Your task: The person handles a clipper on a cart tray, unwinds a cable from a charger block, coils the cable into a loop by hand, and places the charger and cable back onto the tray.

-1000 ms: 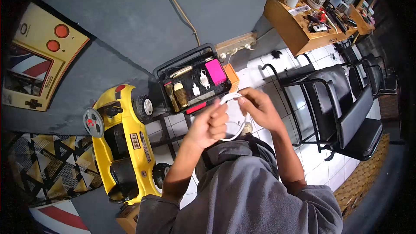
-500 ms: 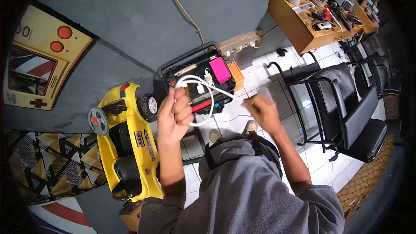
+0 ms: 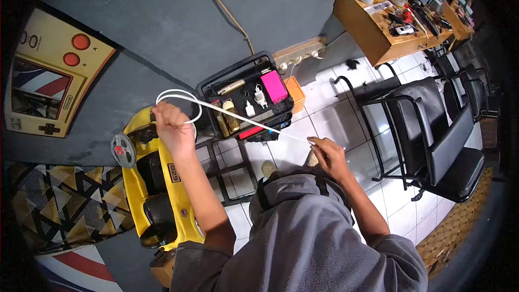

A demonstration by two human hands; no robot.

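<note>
A white cable (image 3: 243, 119) stretches between my two hands, with a loop hanging around the fingers of my left hand. My left hand (image 3: 174, 124) is closed on the cable in front of the yellow toy car. Toward the middle right, my right hand (image 3: 328, 157) pinches the cable's other part over the tiled floor. Behind the taut cable is a black tray (image 3: 243, 92) holding a pink box (image 3: 274, 87), white chargers (image 3: 260, 97), a gold clipper (image 3: 231, 87) and a ribbed bottle (image 3: 231, 115).
The yellow toy car (image 3: 184, 211) stands at the left. An orange basket (image 3: 295, 93) is beside the tray. Black chairs (image 3: 421, 130) stand at the right, below a wooden desk (image 3: 373, 38) with bottles and tools. A power strip (image 3: 300, 57) runs along the wall.
My hands have moved far apart, my left hand leftward over the toy car. The cable, bunched up and then looped between them, is now drawn out straight.
</note>
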